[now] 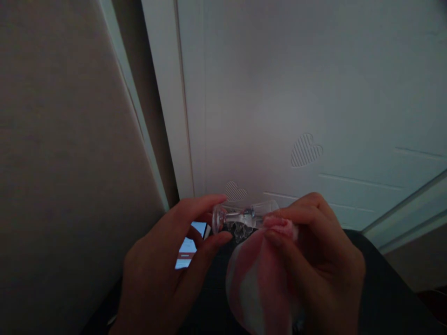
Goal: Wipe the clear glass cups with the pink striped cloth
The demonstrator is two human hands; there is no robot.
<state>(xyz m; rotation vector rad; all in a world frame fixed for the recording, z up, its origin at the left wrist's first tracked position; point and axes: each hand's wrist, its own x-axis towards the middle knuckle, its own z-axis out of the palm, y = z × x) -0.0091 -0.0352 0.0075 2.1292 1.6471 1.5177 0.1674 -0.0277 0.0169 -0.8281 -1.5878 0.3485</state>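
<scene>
A small clear stemmed glass lies on its side between both hands, its round foot toward the left. My left hand pinches the foot end between thumb and fingers. My right hand is closed on a pink and white cloth, whose bunched top presses into the glass's bowl end. The cloth hangs down below the glass. The light is dim.
A lit phone screen shows under my left hand, on a dark lap. A white panelled door with embossed hearts fills the background. A beige wall stands at left.
</scene>
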